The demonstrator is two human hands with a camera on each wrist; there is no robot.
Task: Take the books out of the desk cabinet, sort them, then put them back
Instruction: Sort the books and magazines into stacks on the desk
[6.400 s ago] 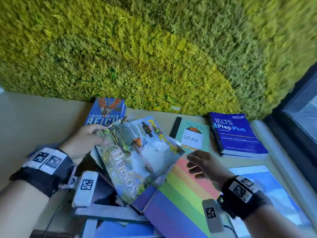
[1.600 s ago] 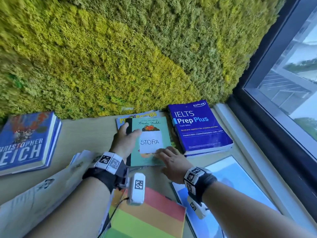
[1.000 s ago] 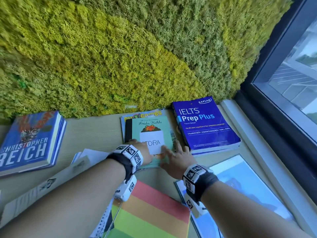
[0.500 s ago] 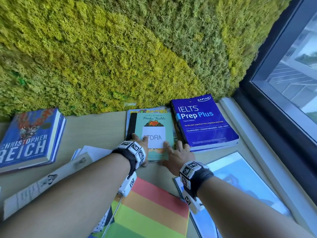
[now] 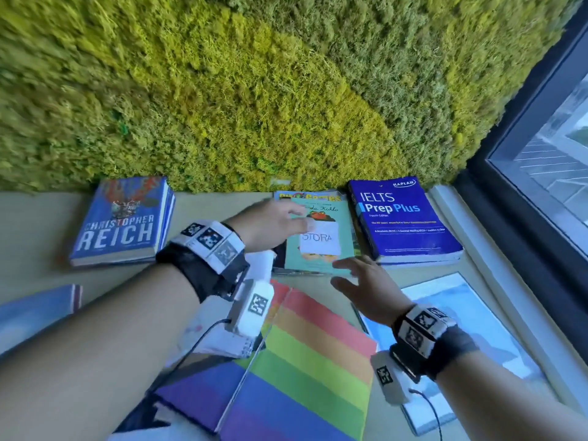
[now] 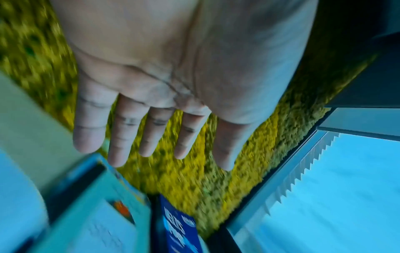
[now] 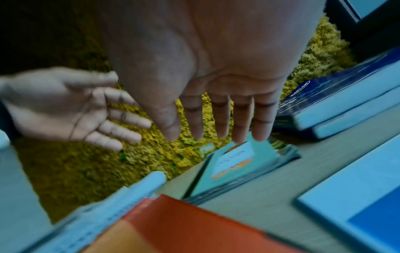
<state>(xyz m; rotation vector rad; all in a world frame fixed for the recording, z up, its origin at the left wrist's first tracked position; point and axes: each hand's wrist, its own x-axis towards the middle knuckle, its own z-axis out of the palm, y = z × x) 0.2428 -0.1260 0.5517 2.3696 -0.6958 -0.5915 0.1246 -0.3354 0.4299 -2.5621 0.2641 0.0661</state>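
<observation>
A teal book with a white "STORA" label (image 5: pixel 321 241) lies flat on a comics magazine (image 5: pixel 307 196) by the moss wall. My left hand (image 5: pixel 273 224) hovers over its left part, fingers straight and empty, as the left wrist view shows (image 6: pixel 151 145). My right hand (image 5: pixel 359 278) hangs at the book's near right corner with spread fingers and holds nothing (image 7: pixel 218 126). To the right lies the blue IELTS book (image 5: pixel 404 218), to the left the blue Christopher Reich book (image 5: pixel 121 221). A rainbow-covered book (image 5: pixel 311 354) lies near me.
A large light-blue picture book (image 5: pixel 461 329) lies at the right by the window sill (image 5: pixel 496 268). A white spiral notebook (image 5: pixel 222 340) sits under my left wrist, and another blue book (image 5: pixel 35 310) is at the left edge. The moss wall (image 5: pixel 254 90) closes the desk's far side.
Both hands have lifted off the teal book's near edge. The left hand rose and moved over the book's upper left; the right hand drew back toward me with fingers spread.
</observation>
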